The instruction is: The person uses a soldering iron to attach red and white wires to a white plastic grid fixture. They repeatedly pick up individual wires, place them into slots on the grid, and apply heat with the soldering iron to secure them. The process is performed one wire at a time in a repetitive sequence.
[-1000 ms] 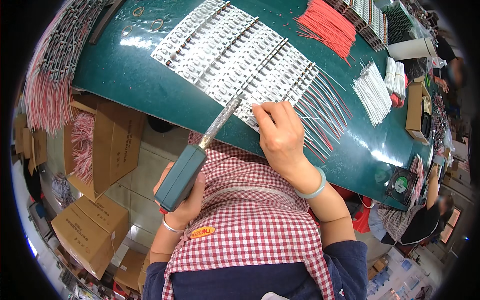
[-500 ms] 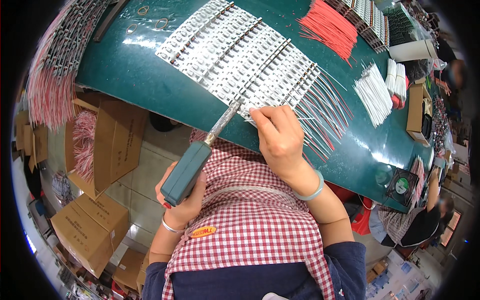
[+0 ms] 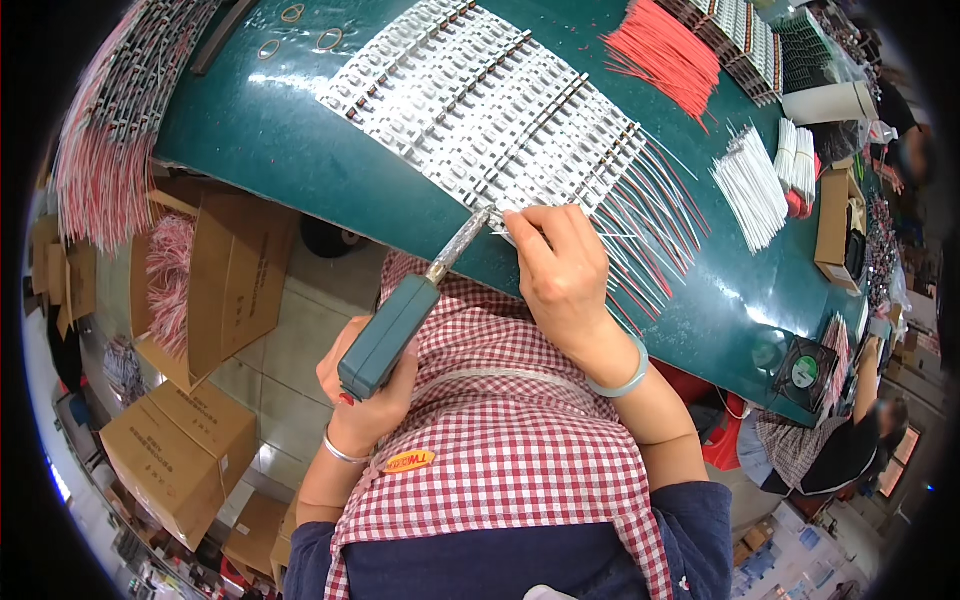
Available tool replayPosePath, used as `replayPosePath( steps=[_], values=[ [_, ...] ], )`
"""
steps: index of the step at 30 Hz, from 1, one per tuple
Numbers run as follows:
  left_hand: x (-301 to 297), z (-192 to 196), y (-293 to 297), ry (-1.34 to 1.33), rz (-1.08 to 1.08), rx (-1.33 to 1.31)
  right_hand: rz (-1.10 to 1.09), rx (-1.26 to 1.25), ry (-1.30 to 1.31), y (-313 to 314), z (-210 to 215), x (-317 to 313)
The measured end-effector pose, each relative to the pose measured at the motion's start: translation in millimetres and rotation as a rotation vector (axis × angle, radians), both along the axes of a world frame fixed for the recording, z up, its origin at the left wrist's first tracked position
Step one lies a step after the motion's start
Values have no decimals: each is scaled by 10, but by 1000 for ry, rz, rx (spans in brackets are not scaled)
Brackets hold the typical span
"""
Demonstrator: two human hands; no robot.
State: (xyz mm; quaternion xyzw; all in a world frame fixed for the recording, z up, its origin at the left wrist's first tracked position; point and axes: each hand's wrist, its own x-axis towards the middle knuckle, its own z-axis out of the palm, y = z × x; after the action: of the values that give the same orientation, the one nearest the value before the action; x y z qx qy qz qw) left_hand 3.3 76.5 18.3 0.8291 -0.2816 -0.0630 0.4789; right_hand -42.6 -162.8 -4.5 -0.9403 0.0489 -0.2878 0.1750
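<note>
My left hand (image 3: 365,395) is wrapped around the green body of a soldering gun (image 3: 392,330). Its silvery barrel slants up to the near edge of a sheet of white parts (image 3: 480,110) laid in rows on the table. Beside the barrel's tip, my right hand (image 3: 565,265) is closed, thumb and forefinger pinched at that same edge. A thin white wire seems to be in the pinch, though the fingertips mostly hide it. Red and white wires (image 3: 655,230) fan out from the sheet's right side, beyond my right hand.
On the green table (image 3: 250,170) lie bundles of red wires (image 3: 665,55) and white wires (image 3: 750,190). A small fan (image 3: 803,372) stands at the right edge. Wired strips (image 3: 110,130) hang at the left above cardboard boxes (image 3: 180,450). A co-worker (image 3: 840,440) sits at right.
The soldering gun has shifted slightly up and to the right, its tip now closer to my right fingertips. My right hand has barely moved.
</note>
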Motion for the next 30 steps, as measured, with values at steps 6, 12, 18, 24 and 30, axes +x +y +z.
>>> replayPosePath(
  steps=[6,12,18,24,30],
  values=[
    [16,23,-8,-34,-4,12,-1,3,1,8,1,-1],
    [-68,-99,108,-2,54,-62,-5,6,1,4,-4,-3],
    [-103,-82,120,64,78,-64,-10,50,-14,6,-12,3],
    [-125,-80,152,80,68,-43,2,98,-91,53,1,-41],
    [-120,-19,139,58,46,-20,15,54,-50,93,-23,-74]
  ],
)
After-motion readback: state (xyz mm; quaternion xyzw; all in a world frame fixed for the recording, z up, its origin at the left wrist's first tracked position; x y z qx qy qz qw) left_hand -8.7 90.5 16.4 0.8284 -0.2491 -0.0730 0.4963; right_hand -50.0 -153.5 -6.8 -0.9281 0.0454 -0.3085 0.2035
